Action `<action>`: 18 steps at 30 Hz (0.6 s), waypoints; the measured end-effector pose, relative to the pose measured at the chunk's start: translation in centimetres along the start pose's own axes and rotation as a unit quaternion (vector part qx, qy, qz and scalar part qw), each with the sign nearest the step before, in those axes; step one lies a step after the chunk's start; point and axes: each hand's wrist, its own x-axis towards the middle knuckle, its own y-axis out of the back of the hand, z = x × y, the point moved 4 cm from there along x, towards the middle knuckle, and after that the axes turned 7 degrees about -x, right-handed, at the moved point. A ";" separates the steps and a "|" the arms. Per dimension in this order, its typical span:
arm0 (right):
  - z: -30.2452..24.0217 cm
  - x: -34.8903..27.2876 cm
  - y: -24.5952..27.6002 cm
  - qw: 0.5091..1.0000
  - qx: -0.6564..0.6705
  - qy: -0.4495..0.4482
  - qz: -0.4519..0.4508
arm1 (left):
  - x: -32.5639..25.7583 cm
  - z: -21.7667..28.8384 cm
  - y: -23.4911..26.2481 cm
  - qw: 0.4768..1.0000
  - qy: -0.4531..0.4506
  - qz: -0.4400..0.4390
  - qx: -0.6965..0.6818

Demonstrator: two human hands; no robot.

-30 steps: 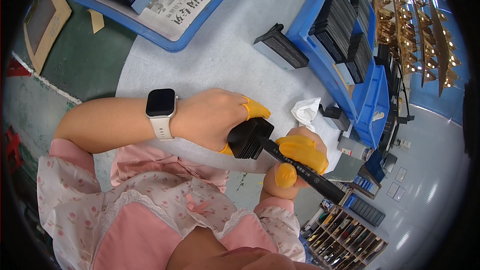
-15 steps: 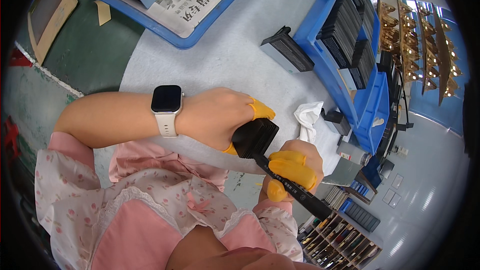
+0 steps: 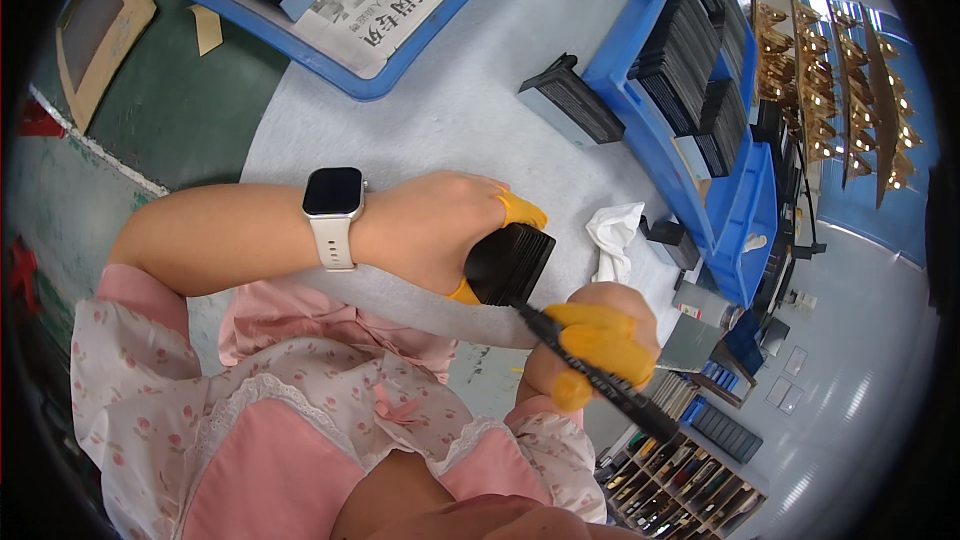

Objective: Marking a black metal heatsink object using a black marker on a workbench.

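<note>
My left hand [image 3: 430,230], with yellow finger cots and a watch [image 3: 333,192] on its wrist, is closed round a stack of thin black plates [image 3: 510,265]. The layered edges of the stack face to the right. In my right hand [image 3: 605,340], also in yellow finger cots, is a black marker pen [image 3: 610,385]. Its tip points up and left at the lower corner of the stack; I cannot tell whether it touches. A white cloth [image 3: 615,235] lies to the right of both hands.
Blue bins [image 3: 640,110] hold rows of black plates on the right. Beside them lies another black stack [image 3: 572,103]. A blue tray [image 3: 375,87] with newspaper and black plates is at the far left. The table cover [image 3: 420,110] is pale cloth. A bottle [image 3: 705,305] stands at right.
My right hand and the marker pen have moved slightly right, and the pen's tip has shifted along the stack's lower edge. The stack has turned a little in my left hand.
</note>
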 end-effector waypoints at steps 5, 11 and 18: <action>3.0 0.2 0.2 0.988 0.058 0.040 0.137 | 0.2 0.3 0.4 0.998 0.043 0.012 -0.033; 3.7 -0.1 1.2 0.976 0.046 0.068 0.201 | 0.1 -0.2 0.0 0.997 0.069 -0.018 -0.017; 2.9 -1.5 1.8 0.959 0.079 0.068 0.264 | 0.0 -0.2 -0.1 0.998 0.061 -0.026 -0.002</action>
